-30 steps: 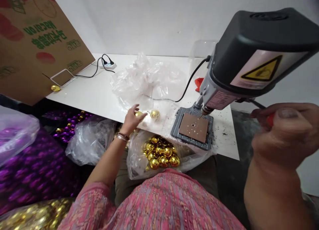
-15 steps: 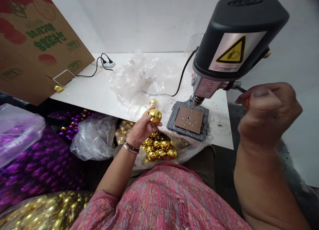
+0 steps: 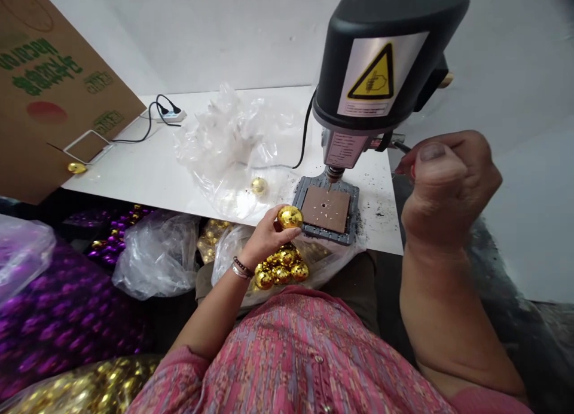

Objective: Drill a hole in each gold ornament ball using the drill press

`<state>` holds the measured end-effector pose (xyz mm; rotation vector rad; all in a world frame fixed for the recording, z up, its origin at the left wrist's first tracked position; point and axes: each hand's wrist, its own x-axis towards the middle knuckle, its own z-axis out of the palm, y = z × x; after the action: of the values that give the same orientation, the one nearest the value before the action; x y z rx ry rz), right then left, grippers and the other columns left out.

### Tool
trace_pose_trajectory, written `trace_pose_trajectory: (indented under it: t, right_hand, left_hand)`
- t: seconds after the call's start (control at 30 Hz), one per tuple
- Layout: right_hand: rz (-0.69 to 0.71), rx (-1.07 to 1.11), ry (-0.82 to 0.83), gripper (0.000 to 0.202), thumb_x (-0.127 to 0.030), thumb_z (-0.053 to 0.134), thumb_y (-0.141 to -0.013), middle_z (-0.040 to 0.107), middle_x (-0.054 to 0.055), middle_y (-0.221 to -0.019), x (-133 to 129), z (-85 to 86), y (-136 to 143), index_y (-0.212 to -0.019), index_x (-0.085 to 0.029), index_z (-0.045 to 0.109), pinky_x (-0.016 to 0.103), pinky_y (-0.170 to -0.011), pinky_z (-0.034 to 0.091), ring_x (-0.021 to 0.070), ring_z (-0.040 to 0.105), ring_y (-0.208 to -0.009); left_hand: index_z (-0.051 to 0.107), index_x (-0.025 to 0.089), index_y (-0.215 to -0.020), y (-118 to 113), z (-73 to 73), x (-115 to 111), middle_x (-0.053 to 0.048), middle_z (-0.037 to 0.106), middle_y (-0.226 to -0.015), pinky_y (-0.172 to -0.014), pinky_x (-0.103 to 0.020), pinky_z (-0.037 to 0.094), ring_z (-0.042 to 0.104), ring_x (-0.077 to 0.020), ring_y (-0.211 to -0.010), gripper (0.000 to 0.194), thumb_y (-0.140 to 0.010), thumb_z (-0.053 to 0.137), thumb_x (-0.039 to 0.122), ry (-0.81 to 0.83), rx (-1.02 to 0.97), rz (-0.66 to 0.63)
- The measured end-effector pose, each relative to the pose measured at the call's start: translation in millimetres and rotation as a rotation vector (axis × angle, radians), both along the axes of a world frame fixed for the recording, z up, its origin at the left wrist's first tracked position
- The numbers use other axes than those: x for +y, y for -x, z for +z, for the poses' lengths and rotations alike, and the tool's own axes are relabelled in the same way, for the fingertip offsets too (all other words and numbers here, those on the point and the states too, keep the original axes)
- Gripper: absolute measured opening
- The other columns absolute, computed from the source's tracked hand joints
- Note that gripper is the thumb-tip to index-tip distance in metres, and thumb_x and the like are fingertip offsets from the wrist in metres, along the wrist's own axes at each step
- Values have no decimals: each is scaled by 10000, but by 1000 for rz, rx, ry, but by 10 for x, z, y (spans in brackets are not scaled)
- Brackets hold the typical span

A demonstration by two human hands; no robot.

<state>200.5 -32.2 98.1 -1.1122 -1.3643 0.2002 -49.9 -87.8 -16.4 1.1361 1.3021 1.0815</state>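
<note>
A shiny gold mirrored ball (image 3: 290, 217) is held in the fingers of my left hand (image 3: 268, 236), just left of the drill press base (image 3: 352, 230). On that base lies a brown square plate (image 3: 330, 209) with a small hole and shavings on it. The drill's black motor housing (image 3: 390, 61) bears a yellow warning label, and its bit hangs over the plate. My right hand (image 3: 448, 187) is closed around the lever handle (image 3: 406, 149) at the drill's right side. Below my left hand, several gold balls (image 3: 281, 274) sit in a clear bag.
Crumpled clear plastic (image 3: 224, 139) covers part of the white table (image 3: 147, 169), with a pale gold ball (image 3: 258, 186) beside it. A power strip (image 3: 173, 115) and a cardboard box (image 3: 58, 121) are at the left. Bags of purple balls (image 3: 67, 312) stand lower left.
My left hand has carried the gold ball right, closer to the drill base. The ball has turned in the fingers. My right hand stays on the lever; the whole view has shifted.
</note>
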Motion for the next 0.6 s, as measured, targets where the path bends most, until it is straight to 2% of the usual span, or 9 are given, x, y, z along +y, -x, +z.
trace_pose_trajectory:
  t: [0.07,0.17,0.27,0.4,0.5,0.6]
  right_hand:
    - [5,-5,-7,359,-475,474,-948,516,-17,-710,-9,4,5,-782,-168,556,213,-728,441,43,525,-710]
    - [21,-10,-17,360,-474,472,-962,524,-18,-725,-22,19,20,-780,-169,534,201,-734,450,39,550,-733]
    - [31,7,-8,324,-424,435,-964,548,-21,-737,-23,88,41,-781,-173,527,191,-736,434,32,548,-727]
    - [-24,-18,45,326,-357,420,-988,473,-46,-676,39,337,51,-724,-177,481,188,-720,343,11,472,-675]
    - [-47,-63,112,386,-314,405,-1029,394,-66,-673,163,585,36,-676,-158,423,164,-790,302,-33,422,-715]
    - [-75,-68,153,397,-339,330,-996,360,-81,-666,352,778,23,-641,-164,357,159,-832,291,-69,408,-746]
  left_hand:
    - [695,241,-1330,-21,-10,57,-47,746,-1159,-940,-315,561,700,-214,-1065,692,-701,966,343,-21,14,24]
    - [593,265,-1464,-78,-23,172,-18,747,-1030,-773,-291,557,710,-175,-867,762,-783,904,404,56,-132,-20]
    - [620,249,-1351,-162,-16,326,-3,725,-941,-624,-250,498,699,-147,-730,639,-800,871,451,147,-303,-51]
    - [654,214,-1164,-288,8,531,-15,701,-917,-549,-216,430,682,-122,-670,493,-802,871,469,207,-338,-24]
    - [666,219,-1157,-369,20,640,-33,702,-969,-572,-231,463,683,-125,-686,440,-850,847,477,201,-247,-27]
    - [671,223,-1193,-430,24,701,-34,700,-1002,-591,-243,499,686,-130,-694,447,-869,834,484,183,-183,-61]
